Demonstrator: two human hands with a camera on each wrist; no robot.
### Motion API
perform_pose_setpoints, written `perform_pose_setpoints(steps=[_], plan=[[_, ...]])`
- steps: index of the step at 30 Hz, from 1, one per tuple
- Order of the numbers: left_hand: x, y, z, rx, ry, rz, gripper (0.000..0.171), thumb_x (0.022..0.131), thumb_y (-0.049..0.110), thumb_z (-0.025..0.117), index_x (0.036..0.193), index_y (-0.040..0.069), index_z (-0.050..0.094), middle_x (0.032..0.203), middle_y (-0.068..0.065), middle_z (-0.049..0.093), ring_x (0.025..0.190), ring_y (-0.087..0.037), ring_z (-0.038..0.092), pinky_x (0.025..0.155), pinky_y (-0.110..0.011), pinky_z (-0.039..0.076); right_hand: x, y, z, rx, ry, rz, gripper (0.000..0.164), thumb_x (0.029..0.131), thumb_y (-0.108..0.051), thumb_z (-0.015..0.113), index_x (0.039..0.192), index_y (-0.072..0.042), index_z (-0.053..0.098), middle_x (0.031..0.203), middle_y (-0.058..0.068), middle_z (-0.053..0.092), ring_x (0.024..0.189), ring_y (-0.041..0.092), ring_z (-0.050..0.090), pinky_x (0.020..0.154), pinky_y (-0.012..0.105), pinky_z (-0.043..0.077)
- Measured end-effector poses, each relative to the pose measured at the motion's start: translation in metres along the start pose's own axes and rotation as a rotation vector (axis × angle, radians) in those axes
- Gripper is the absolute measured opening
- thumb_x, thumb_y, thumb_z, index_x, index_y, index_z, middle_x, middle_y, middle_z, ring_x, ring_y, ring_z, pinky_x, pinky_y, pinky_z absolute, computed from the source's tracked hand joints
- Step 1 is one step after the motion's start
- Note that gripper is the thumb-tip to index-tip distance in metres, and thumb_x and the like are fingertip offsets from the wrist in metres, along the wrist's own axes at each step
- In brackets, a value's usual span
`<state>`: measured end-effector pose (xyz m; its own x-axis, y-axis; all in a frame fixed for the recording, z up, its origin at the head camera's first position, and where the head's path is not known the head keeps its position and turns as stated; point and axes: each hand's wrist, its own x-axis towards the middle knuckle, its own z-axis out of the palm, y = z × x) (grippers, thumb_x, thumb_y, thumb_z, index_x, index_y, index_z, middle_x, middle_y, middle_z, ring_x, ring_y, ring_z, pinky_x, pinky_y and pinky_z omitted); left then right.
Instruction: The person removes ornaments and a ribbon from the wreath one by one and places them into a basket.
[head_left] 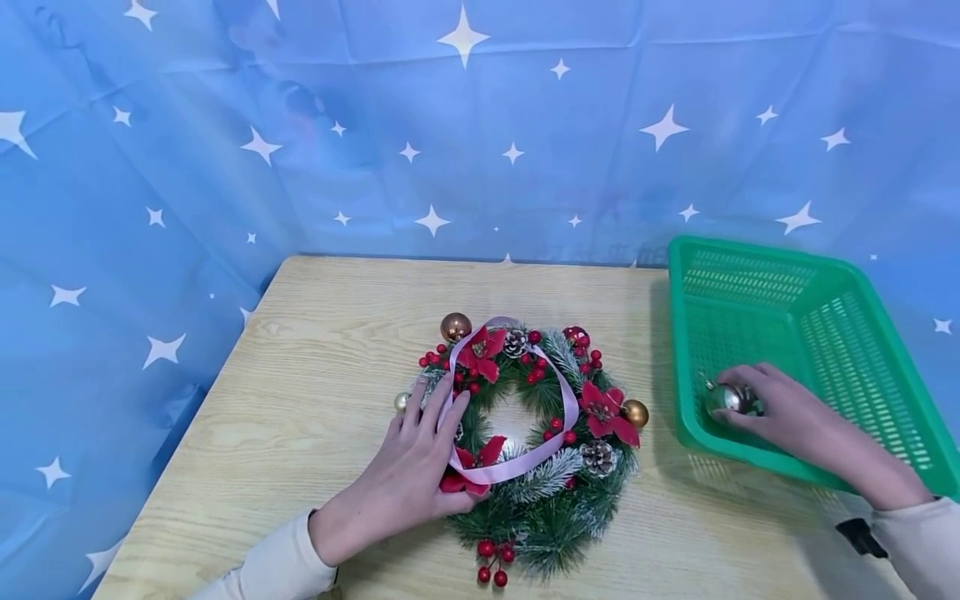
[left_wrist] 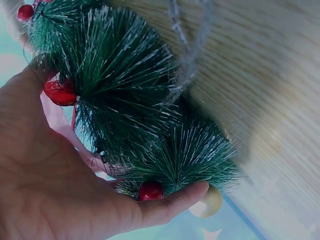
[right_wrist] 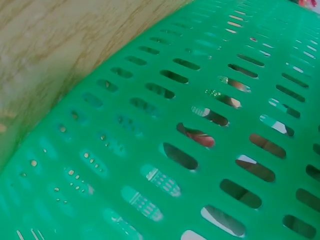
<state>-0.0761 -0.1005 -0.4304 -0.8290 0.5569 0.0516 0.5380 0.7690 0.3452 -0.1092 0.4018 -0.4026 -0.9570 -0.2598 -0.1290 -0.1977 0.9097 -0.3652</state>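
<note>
In the head view, a green Christmas wreath (head_left: 555,521) with red flowers, berries and pinecones lies on the table. A loop of pale purple ribbon (head_left: 525,462) is draped over it. My left hand (head_left: 412,475) rests on the wreath's left side, fingers spread across the greenery. One extended finger (left_wrist: 170,205) lies along its needles in the left wrist view, near a pale gold ball (left_wrist: 207,202). My right hand (head_left: 795,417) pinches a shiny silver Christmas ball (head_left: 722,402) inside the green basket (head_left: 678,358). Slotted basket wall fills the right wrist view, so that hand is mostly hidden there.
The wood-grain table (head_left: 300,358) ends at a blue curtain (head_left: 375,108) printed with white stars. A copper ball (head_left: 456,327) and a gold ball (head_left: 635,413) sit at the wreath's outer edge. The basket stands at the table's right side.
</note>
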Motion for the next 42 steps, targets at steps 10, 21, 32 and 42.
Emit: perform_pose_setpoints(steps=[10, 21, 32, 42], plan=[[0.001, 0.0, -0.001, 0.015, -0.002, 0.02, 0.126, 0.082, 0.061, 0.091, 0.171, 0.001, 0.026, 0.179, -0.025, 0.009, 0.159, -0.06, 0.009, 0.106, -0.08, 0.04, -0.005, -0.003, -0.003, 0.023, 0.007, 0.021, 0.053, 0.103, -0.017, 0.08, 0.141, 0.011, 0.058, 0.129, 0.037, 0.054, 0.106, 0.048, 0.066, 0.075, 0.057, 0.058], [0.002, 0.0, -0.001, 0.012, -0.009, 0.012, 0.124, 0.083, 0.06, 0.091, 0.171, 0.001, 0.026, 0.178, -0.026, 0.01, 0.158, -0.061, 0.011, 0.106, -0.08, 0.041, -0.01, -0.007, -0.006, 0.054, 0.053, 0.023, 0.052, 0.107, -0.021, 0.074, 0.146, 0.007, 0.055, 0.136, 0.036, 0.052, 0.115, 0.056, 0.063, 0.08, 0.066, 0.058], [0.002, -0.002, -0.002, -0.007, -0.024, 0.032, 0.125, 0.084, 0.057, 0.091, 0.173, 0.002, 0.022, 0.179, -0.025, 0.007, 0.159, -0.061, 0.009, 0.107, -0.08, 0.038, -0.028, -0.029, -0.003, 0.037, 0.366, -0.052, 0.043, 0.104, -0.023, 0.079, 0.14, -0.005, 0.065, 0.135, 0.021, 0.061, 0.105, 0.045, 0.067, 0.068, 0.022, 0.05], [0.003, -0.008, -0.002, -0.008, -0.015, 0.069, 0.126, 0.084, 0.056, 0.091, 0.173, 0.002, 0.021, 0.178, -0.027, 0.011, 0.158, -0.061, 0.011, 0.105, -0.08, 0.041, -0.039, -0.068, 0.001, 0.1, 0.439, -0.213, 0.066, 0.091, -0.017, 0.09, 0.15, -0.013, 0.062, 0.156, 0.009, 0.055, 0.123, 0.012, 0.058, 0.086, 0.016, 0.048]])
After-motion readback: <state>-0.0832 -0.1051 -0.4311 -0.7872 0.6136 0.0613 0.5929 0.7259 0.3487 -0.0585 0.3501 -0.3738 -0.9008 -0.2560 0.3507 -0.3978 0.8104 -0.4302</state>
